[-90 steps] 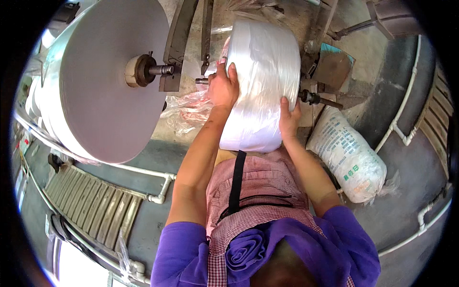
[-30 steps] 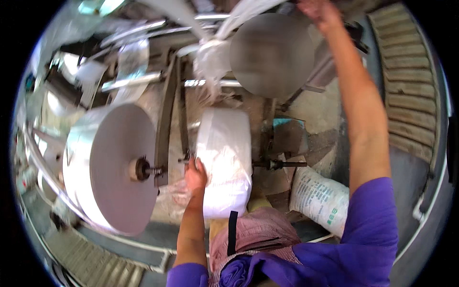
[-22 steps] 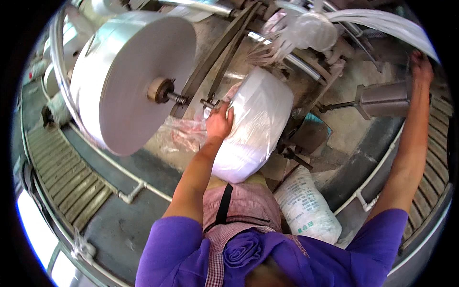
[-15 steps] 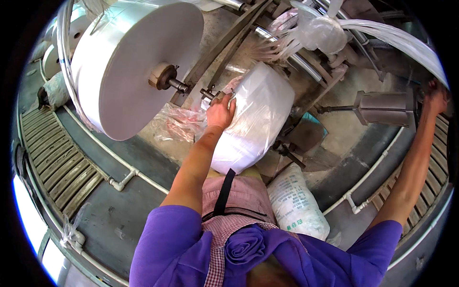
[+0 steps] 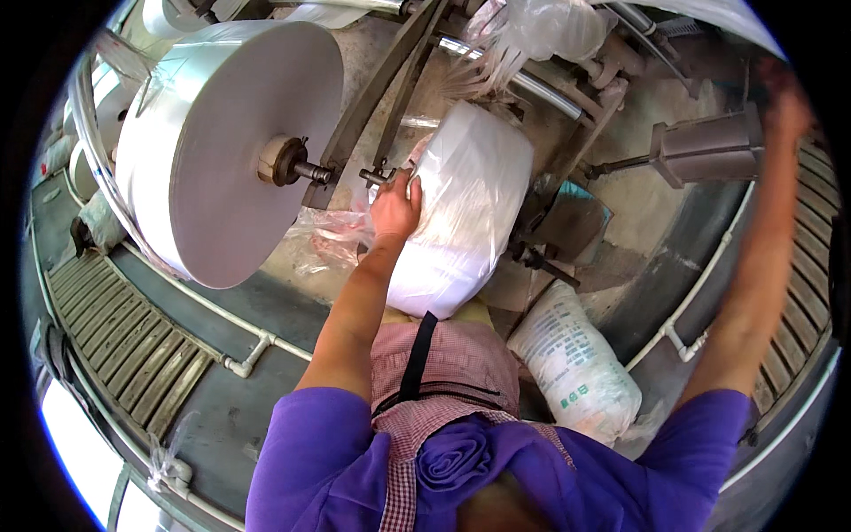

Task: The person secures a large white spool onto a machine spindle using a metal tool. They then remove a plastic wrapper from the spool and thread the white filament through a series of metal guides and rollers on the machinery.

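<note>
Against my apron stands a white plastic film roll (image 5: 474,195), wrapped in loose clear film. My left hand (image 5: 396,206) is at its left end, fingers curled round the metal shaft (image 5: 376,176) that sticks out there; part of the grip is hidden. Far out to the right, my raised right hand (image 5: 784,102) is smeared by motion, so its fingers cannot be made out. It is just beyond a grey pneumatic cylinder (image 5: 709,146), near a sheet of clear film (image 5: 722,16) at the upper right.
A much larger white roll (image 5: 257,151) hangs on a shaft at the left. Metal frame bars (image 5: 372,89) and a shiny roller (image 5: 541,93) lie ahead. Bunched film (image 5: 554,35) hangs above them. A printed white sack (image 5: 576,368) stands by my right side; pale pipes (image 5: 253,355) run along both sides.
My right hand has swung upward, past the grey cylinder, and is now blurred. My left hand stays at the roll's shaft. The whole view has shifted a little.
</note>
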Action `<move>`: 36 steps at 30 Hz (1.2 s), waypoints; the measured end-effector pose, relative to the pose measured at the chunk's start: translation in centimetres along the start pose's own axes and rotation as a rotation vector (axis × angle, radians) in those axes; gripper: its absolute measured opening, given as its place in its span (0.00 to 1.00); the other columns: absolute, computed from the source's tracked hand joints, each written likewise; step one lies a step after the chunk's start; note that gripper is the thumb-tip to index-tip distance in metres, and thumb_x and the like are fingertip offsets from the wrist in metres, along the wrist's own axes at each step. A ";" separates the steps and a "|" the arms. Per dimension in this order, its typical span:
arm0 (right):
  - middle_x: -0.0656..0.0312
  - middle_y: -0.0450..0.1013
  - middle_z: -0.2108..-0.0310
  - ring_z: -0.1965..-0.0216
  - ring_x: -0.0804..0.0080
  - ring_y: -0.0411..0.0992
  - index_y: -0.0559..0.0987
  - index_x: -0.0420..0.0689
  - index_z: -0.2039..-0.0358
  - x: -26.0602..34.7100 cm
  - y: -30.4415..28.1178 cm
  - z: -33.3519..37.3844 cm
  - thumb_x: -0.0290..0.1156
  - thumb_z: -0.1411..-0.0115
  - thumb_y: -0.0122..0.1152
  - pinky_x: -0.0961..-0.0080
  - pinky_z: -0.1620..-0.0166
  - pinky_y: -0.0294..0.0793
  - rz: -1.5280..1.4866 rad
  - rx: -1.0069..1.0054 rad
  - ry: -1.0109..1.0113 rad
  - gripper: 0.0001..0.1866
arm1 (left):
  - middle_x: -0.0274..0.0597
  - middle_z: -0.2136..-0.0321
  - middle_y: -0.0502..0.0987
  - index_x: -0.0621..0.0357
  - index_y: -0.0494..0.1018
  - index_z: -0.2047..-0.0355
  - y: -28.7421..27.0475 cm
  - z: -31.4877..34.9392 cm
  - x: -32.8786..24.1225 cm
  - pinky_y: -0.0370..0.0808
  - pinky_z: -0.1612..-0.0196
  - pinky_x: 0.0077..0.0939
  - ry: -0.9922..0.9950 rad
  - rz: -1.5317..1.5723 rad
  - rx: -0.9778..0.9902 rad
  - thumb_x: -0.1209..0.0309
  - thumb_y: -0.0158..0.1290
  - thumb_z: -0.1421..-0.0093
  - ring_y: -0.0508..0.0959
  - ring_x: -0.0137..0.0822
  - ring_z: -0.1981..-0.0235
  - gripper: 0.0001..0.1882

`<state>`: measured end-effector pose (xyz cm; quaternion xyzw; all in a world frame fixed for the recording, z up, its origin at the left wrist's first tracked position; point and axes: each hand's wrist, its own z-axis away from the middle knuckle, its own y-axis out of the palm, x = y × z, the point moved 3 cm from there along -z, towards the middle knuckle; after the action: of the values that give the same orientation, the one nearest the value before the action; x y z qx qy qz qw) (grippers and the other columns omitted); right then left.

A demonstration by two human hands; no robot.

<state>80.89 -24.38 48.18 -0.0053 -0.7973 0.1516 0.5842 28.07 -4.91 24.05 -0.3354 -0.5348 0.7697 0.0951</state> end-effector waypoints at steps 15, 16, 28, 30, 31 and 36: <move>0.48 0.61 0.50 0.50 0.49 0.63 0.57 0.51 0.41 -7.2 15.8 51.3 0.51 0.45 0.51 0.60 0.51 0.65 0.690 0.132 0.569 0.34 | 0.58 0.70 0.74 0.56 0.67 0.54 1.3 -0.1 1.5 0.69 0.61 0.46 0.050 0.117 0.155 0.57 0.43 0.41 0.71 0.55 0.62 0.20; 0.50 0.61 0.51 0.52 0.50 0.65 0.58 0.50 0.42 -7.4 15.9 51.1 0.51 0.44 0.51 0.59 0.55 0.68 0.720 0.126 0.544 0.33 | 0.58 0.70 0.74 0.56 0.66 0.54 1.2 0.0 1.5 0.68 0.61 0.46 0.059 0.140 0.143 0.57 0.43 0.41 0.71 0.55 0.62 0.20; 0.50 0.61 0.49 0.49 0.50 0.63 0.58 0.52 0.41 -7.1 15.8 52.1 0.51 0.44 0.49 0.62 0.50 0.64 0.763 0.139 0.489 0.32 | 0.50 0.67 0.75 0.54 0.67 0.54 0.9 1.7 2.4 0.69 0.60 0.42 0.049 0.237 0.074 0.58 0.46 0.42 0.70 0.50 0.60 0.19; 0.50 0.61 0.49 0.50 0.51 0.63 0.58 0.52 0.41 -7.2 15.9 52.3 0.51 0.43 0.49 0.62 0.50 0.64 0.754 0.163 0.479 0.32 | 0.49 0.66 0.75 0.54 0.67 0.54 1.0 2.1 2.7 0.69 0.60 0.41 0.087 0.231 0.003 0.58 0.46 0.42 0.69 0.50 0.60 0.19; 0.50 0.61 0.49 0.50 0.51 0.63 0.57 0.52 0.41 -7.2 15.8 52.4 0.50 0.43 0.49 0.62 0.51 0.64 0.765 0.173 0.478 0.32 | 0.49 0.66 0.75 0.54 0.67 0.54 0.9 2.2 2.8 0.69 0.60 0.41 0.055 0.241 0.047 0.58 0.46 0.42 0.69 0.49 0.60 0.19; 0.50 0.61 0.48 0.50 0.51 0.63 0.57 0.53 0.41 -6.8 15.1 53.0 0.50 0.42 0.47 0.61 0.51 0.65 0.767 0.186 0.417 0.30 | 0.52 0.68 0.74 0.55 0.66 0.54 0.5 3.4 2.6 0.69 0.61 0.44 0.004 0.299 0.100 0.59 0.46 0.42 0.70 0.52 0.61 0.18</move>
<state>31.02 -23.75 23.72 -0.2785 -0.5860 0.4239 0.6320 24.07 -6.39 23.18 -0.4077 -0.4395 0.8004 -0.0030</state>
